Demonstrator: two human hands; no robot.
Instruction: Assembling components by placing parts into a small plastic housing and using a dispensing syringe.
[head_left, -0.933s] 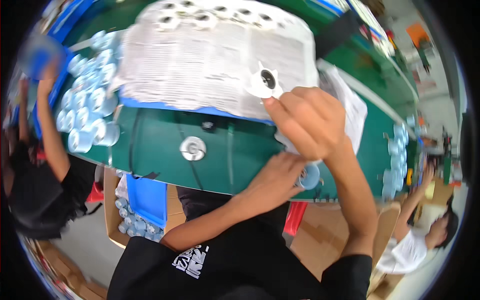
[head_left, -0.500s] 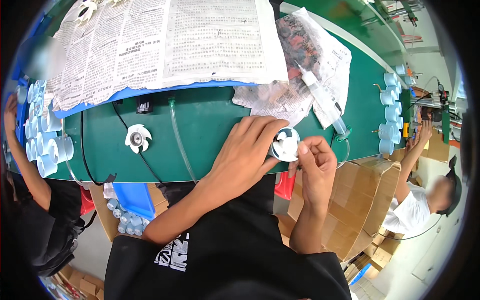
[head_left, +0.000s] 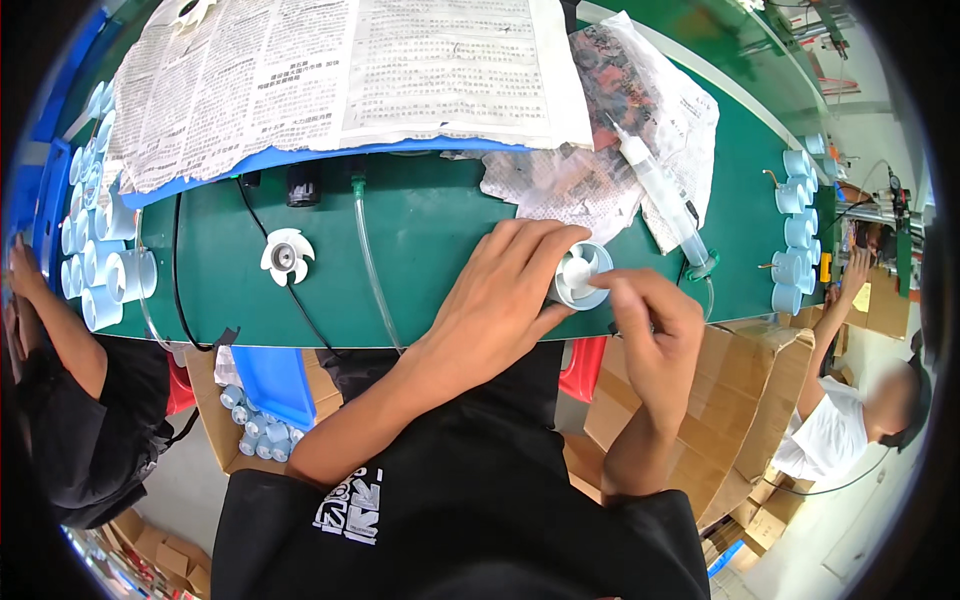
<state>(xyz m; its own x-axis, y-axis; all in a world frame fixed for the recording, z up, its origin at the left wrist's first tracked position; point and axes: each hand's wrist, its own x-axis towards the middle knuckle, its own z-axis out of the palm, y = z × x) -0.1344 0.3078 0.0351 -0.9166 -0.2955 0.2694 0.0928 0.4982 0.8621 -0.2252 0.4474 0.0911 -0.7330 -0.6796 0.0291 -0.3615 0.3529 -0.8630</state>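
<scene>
A short light-blue plastic cylinder (head_left: 601, 262) sits at the front edge of the green table, its open end facing up. Inside it is a white bladed impeller (head_left: 577, 272). My left hand (head_left: 510, 275) is closed around the cylinder's left side, thumb in front and fingers behind. From the right, my right hand (head_left: 655, 325) reaches over the rim with its index finger stretched out, the tip at the impeller's blades. Its other fingers are bent and hold nothing that I can see. A loose white impeller (head_left: 288, 257) lies to the left on a black cable.
Newspaper (head_left: 350, 90) covers a raised blue tray across the back. A syringe (head_left: 660, 190) rests on crumpled paper. Light-blue cylinders stand in groups at left (head_left: 100, 262) and right (head_left: 797, 232). A clear tube (head_left: 371, 260) crosses the table. Co-workers are at both sides.
My right hand has left the cylinder's right rim, and its index finger now reaches inside to the impeller. My left hand keeps its hold. The whole view has shifted slightly.
</scene>
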